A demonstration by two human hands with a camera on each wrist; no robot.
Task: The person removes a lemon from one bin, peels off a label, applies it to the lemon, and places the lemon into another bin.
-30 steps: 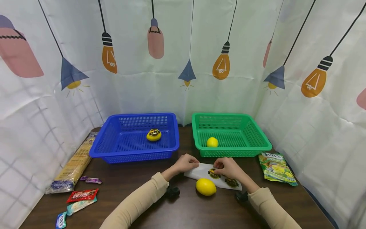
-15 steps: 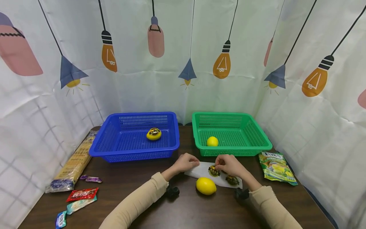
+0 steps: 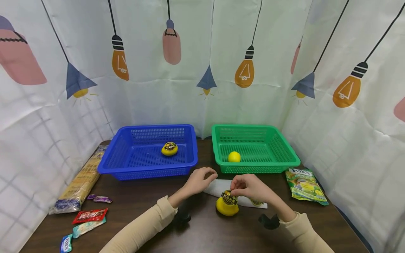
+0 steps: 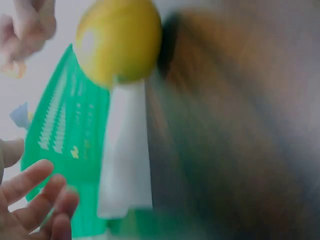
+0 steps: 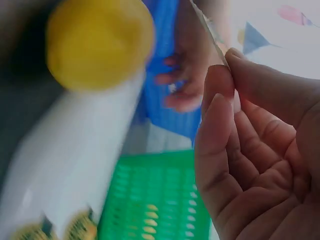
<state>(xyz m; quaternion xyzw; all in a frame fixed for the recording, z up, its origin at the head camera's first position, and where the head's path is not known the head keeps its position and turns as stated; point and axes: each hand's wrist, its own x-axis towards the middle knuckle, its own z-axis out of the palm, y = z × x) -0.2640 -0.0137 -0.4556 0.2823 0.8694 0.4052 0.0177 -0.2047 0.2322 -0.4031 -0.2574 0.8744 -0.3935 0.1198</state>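
Pinching 1 sticker (image 3: 229, 198) with thumb and finger closed, the right hand (image 3: 251, 189) is hovering nearer the lemon (image 3: 226, 211) than the left hand (image 3: 197, 181), whose parted fingers (image 4: 30, 180) are holding nothing. The lemon is lying on the table (image 3: 209, 239), near-left of the right hand. Its long axis and any contact are hiding behind the sticker.

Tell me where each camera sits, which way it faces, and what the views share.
Head: worn on the head, facing forward and down at the table, blue basket and green basket; left hand, right hand and both sleeves show.
Left wrist: on that wrist, facing the near lemon and white strip; the left hand shows lower left, the right above it.
Right wrist: on that wrist, facing the pinched sticker; the right hand shows large, the left beyond.
Shared: both wrist views show near lemon, white strip and green basket.
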